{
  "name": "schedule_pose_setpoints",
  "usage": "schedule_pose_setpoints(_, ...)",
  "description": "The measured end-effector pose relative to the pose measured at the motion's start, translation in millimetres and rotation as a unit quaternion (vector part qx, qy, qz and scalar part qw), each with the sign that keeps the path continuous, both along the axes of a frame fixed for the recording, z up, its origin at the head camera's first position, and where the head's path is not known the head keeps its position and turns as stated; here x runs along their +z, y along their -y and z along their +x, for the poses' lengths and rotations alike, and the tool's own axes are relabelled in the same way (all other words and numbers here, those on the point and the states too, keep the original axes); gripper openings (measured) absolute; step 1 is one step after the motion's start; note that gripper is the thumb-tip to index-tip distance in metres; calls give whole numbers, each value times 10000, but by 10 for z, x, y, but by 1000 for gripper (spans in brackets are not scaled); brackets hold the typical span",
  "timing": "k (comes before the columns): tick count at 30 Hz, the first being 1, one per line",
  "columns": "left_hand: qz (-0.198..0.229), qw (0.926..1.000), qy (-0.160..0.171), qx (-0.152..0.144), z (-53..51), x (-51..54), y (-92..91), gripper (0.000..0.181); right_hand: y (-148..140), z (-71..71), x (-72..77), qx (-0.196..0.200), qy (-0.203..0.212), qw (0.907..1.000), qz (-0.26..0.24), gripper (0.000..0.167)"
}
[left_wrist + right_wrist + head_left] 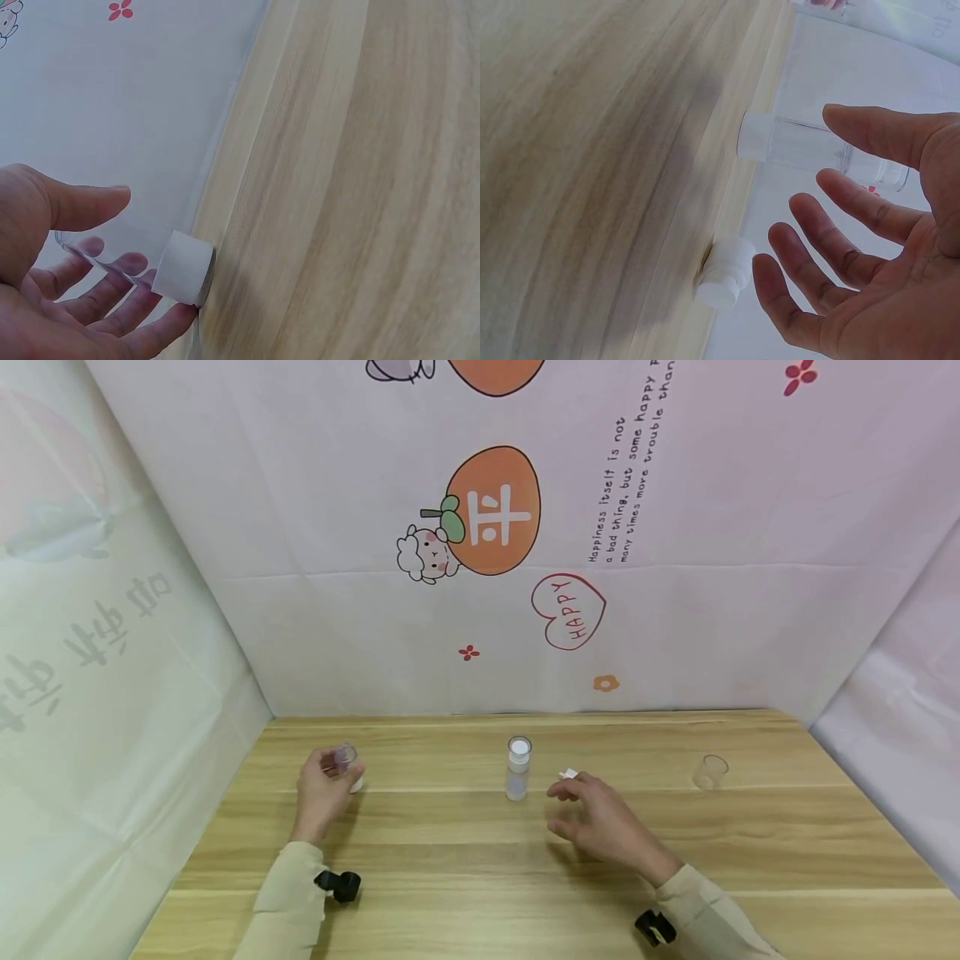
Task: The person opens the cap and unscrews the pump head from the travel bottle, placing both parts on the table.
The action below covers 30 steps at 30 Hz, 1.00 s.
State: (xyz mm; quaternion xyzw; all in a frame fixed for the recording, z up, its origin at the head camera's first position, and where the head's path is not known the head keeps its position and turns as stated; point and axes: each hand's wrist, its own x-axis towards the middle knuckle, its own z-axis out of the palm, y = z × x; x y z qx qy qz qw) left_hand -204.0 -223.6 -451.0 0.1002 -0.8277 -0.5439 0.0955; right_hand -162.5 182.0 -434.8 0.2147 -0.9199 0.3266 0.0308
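On the left of the table, my left hand [322, 793] has its fingers curved round a clear cylindrical container [346, 757]. In the left wrist view, that container's white end [182, 268] stands at the tabletop, with fingers visible through the clear wall and the thumb on the opposite side. My right hand [607, 827] hangs open over the table, fingers apart and holding nothing. Just beyond it lies a small white piece [568, 774], which the right wrist view shows as a stepped white part [726, 274]. A clear bottle with white parts [517, 768] stands upright between the hands.
A clear open cup [709, 773] stands at the right of the wooden table [450, 877]. Printed white cloth [337, 635] rises along the table's back edge and both sides. Dark wrist cameras sit by both sleeves.
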Motion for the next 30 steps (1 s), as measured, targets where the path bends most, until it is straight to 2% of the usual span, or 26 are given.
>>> schedule_pose_setpoints(16,-128,9997,-14,210,-5,-3,14,53,-4,-10,11,28,142,9999,-22,36)
schedule_pose_setpoints(23,-231,9992,-2,331,17,24,21,54,-13,-1,19,65,56,10000,-19,36)
schedule_pose_setpoints(30,-365,9983,-60,453,14,-1,40,53,-24,-5,17,86,10,10000,-2,36)
